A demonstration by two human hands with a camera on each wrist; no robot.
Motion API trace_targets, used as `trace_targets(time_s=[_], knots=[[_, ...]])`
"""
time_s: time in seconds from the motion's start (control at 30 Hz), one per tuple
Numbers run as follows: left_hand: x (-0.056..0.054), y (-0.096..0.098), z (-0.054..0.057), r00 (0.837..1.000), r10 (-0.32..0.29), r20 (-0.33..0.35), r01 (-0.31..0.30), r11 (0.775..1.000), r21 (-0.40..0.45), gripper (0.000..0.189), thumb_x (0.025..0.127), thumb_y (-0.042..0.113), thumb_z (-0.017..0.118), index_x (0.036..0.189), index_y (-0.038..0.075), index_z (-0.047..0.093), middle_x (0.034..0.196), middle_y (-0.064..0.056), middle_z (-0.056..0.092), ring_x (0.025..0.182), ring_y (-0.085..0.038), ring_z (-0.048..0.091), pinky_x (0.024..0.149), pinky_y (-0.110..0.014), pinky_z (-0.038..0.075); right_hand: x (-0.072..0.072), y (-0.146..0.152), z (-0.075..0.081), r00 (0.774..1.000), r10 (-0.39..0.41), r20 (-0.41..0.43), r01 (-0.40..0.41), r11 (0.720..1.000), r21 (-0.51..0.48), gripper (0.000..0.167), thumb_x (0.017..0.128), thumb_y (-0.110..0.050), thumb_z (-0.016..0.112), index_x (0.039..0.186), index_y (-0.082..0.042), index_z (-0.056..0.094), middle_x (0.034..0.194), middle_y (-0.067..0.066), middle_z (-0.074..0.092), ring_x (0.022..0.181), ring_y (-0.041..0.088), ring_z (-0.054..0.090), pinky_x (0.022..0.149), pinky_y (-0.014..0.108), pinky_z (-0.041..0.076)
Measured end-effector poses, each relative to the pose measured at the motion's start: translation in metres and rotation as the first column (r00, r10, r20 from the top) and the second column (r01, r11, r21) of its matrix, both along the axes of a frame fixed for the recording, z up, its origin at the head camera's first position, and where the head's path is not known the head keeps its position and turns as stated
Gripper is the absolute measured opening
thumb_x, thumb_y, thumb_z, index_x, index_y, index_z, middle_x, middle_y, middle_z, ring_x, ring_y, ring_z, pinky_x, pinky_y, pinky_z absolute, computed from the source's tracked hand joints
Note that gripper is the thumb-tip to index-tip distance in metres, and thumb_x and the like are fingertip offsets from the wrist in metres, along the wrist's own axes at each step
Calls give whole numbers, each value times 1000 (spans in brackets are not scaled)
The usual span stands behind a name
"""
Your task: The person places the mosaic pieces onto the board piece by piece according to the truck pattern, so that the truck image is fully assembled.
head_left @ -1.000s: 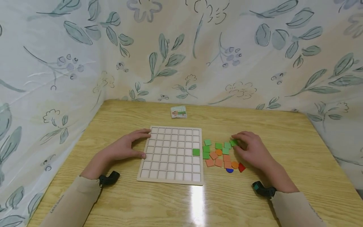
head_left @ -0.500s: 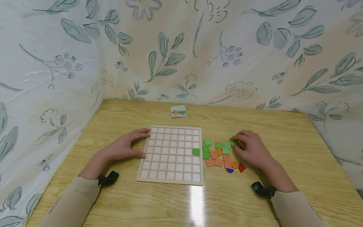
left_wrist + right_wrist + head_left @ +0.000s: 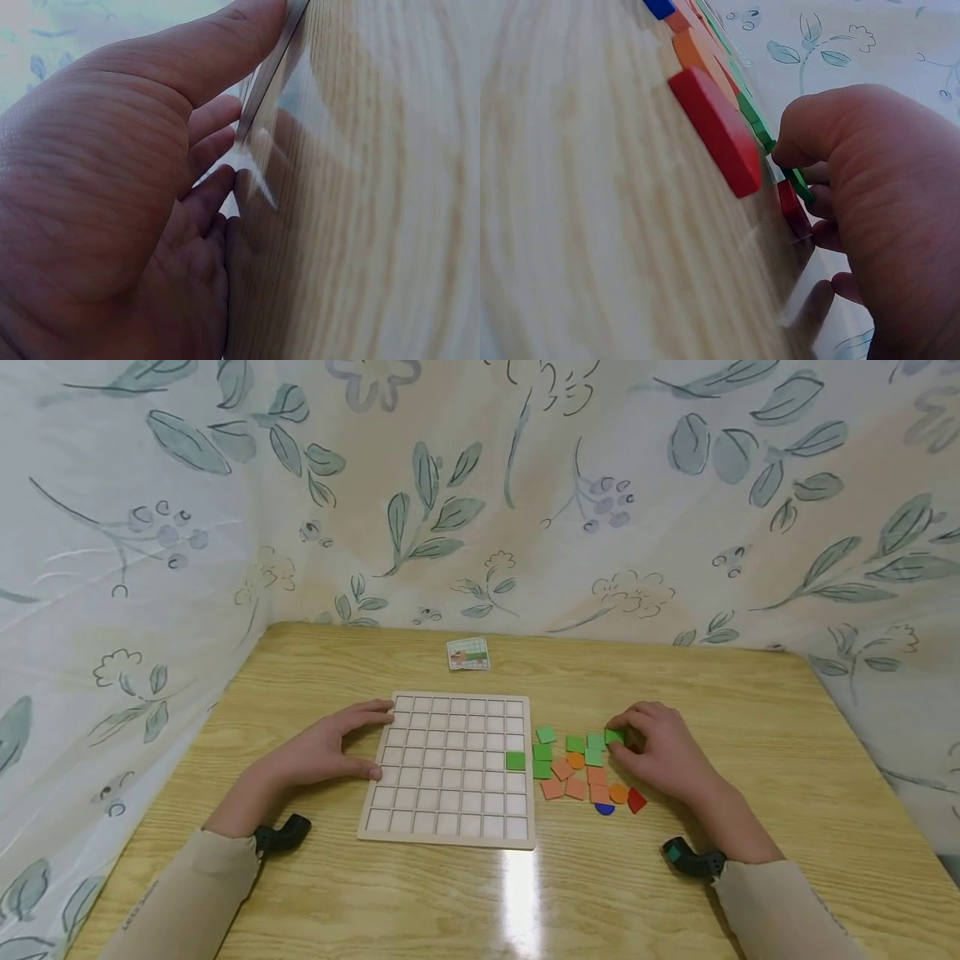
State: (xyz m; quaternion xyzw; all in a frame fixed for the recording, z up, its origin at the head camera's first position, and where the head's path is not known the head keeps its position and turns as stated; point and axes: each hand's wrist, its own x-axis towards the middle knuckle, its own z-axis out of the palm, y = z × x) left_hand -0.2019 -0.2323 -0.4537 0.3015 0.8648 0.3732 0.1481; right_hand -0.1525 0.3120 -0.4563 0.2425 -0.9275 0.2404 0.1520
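Observation:
My left hand (image 3: pixel 315 748) rests at the left edge of a pale wooden grid board (image 3: pixel 450 842), thumb and fingertips spread apart along its rim. In the left wrist view the thumb (image 3: pixel 225 37) touches the board's edge. A single green square tile (image 3: pixel 516 762) lies in a cell of the rightmost column. To the right of the loose tiles, my right hand (image 3: pixel 667 752) pinches another green square tile (image 3: pixel 614 737) between thumb and fingers. That tile (image 3: pixel 799 184) shows edge-on in the right wrist view, with a red piece (image 3: pixel 793 210) close beneath the fingers.
Between board and right hand lie several green squares (image 3: pixel 542 752), orange squares (image 3: pixel 575 788), orange discs (image 3: pixel 618 793), a blue rounded piece (image 3: pixel 605 809) and a red piece (image 3: pixel 637 800). Small printed cards (image 3: pixel 468 654) lie behind the board. A floral cloth (image 3: pixel 525 527) hangs behind the table.
My right fingers have shifted slightly around the green tile, and more of it now shows. The left hand and the board hold still; the head view has drifted a little.

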Motion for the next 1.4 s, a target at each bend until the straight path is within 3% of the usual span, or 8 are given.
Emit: trace_targets(time_s=[0.5, 0.7, 1.0, 1.4], knots=[[3, 2, 1, 1000, 5, 16, -5, 1000, 6, 91, 87, 42, 95, 163, 16, 53, 177, -1, 33, 165, -33, 21, 128, -63, 22, 1, -12, 3, 999, 37, 25, -35, 996, -81, 20, 87, -4, 85, 106, -7, 81, 104, 3, 74, 98, 27, 63, 89, 51, 49], [2, 3, 2, 1000, 5, 22, -5, 1000, 0, 91, 87, 41, 95, 163, 16, 53, 177, 2, 33, 166, -31, 21, 129, -61, 22, 5, -35, 5, 996, 88, 35, -83, 990, -112, 18, 88, -7, 84, 106, -8, 82, 104, 1, 74, 96, 26, 65, 93, 53, 47], [2, 1, 4, 1000, 5, 27, -5, 1000, 3, 91, 87, 41, 95, 164, 16, 53, 178, 0, 32, 166, -32, 20, 128, -62, 22, 14, -78, 7, 975, 219, -30, -221, 969, -109, 16, 90, -10, 84, 106, -10, 82, 103, -1, 73, 96, 19, 64, 93, 53, 48], [0, 0, 5, 999, 11, 37, -11, 1000, 1, 91, 87, 41, 95, 164, 16, 53, 178, 1, 32, 166, -33, 20, 128, -63, 22, 26, -118, 5, 960, 279, 0, -279, 959, -49, 18, 90, -19, 87, 107, -15, 82, 101, -6, 68, 101, 15, 59, 97, 48, 47]])
